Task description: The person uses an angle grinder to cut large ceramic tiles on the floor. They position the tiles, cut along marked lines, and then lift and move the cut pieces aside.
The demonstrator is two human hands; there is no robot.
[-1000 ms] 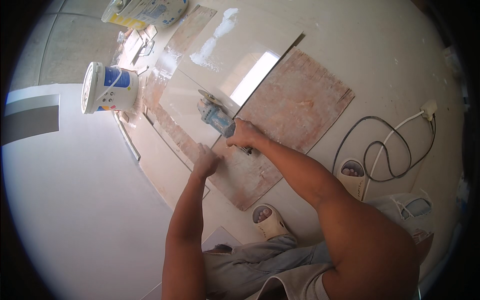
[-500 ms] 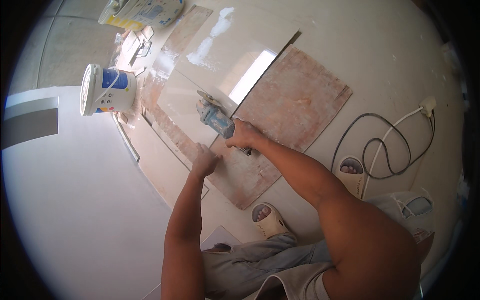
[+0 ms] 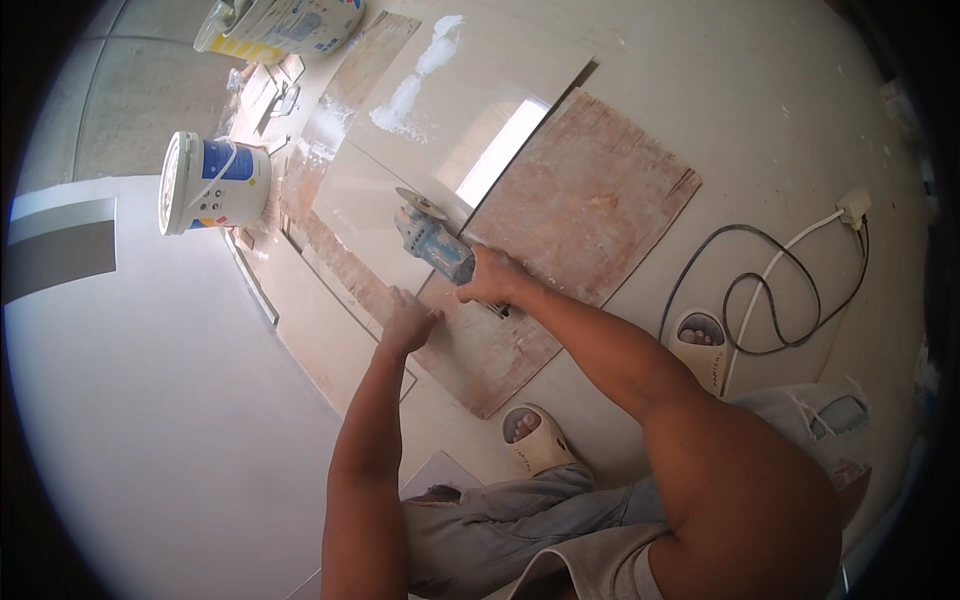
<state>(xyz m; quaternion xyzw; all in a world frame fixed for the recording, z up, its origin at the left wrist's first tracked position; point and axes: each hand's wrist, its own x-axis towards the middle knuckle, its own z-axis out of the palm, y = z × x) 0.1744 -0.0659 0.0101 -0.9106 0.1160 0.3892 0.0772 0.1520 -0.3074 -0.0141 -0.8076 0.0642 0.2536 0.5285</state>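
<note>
The left hand (image 3: pixel 408 322) is placed at a worn, red-brown flat board (image 3: pixel 600 190); whether anything is gripped cannot be told. By the right hand (image 3: pixel 492 276), the nearer one, a dusty blue cylindrical angle grinder (image 3: pixel 438 250) is grasped at its rear, its long axis slanted forward-left, its thin round disc (image 3: pixel 420 203) toward the glossy beige tile (image 3: pixel 440 150).
</note>
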